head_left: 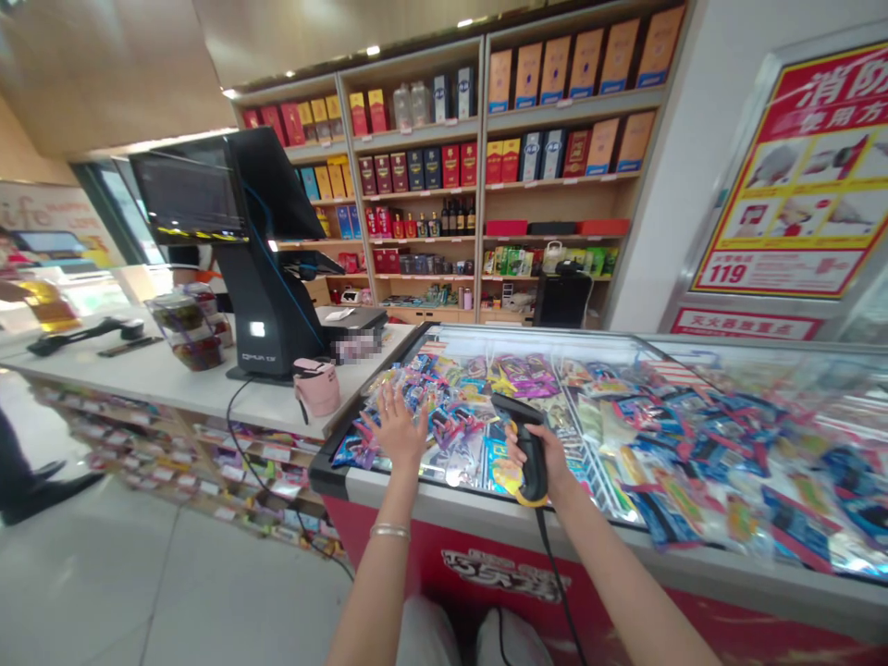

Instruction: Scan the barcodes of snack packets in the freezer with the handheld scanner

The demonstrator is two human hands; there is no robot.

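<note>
My right hand (551, 460) is wrapped round the grip of a black and yellow barcode scanner (531, 453), whose cable runs down past the front of the freezer. My left hand (399, 430) is spread, palm down, over the left end of the glass-topped chest freezer (444, 495); whether it touches the glass I cannot tell. Under the glass lie many packaged ice creams (458, 407) in blue, purple and red wrappers, with more packs (694, 435) in the right part. Nothing is held in the left hand.
Left of the freezer stands a white counter (139, 375) with a checkout terminal (260, 277), a pink cup-like container (316, 388) and stacked tubs (191, 333). A cable (256, 476) hangs in front. Shelves of boxes (416, 171) line the back. A person's leg (28, 472) shows at far left.
</note>
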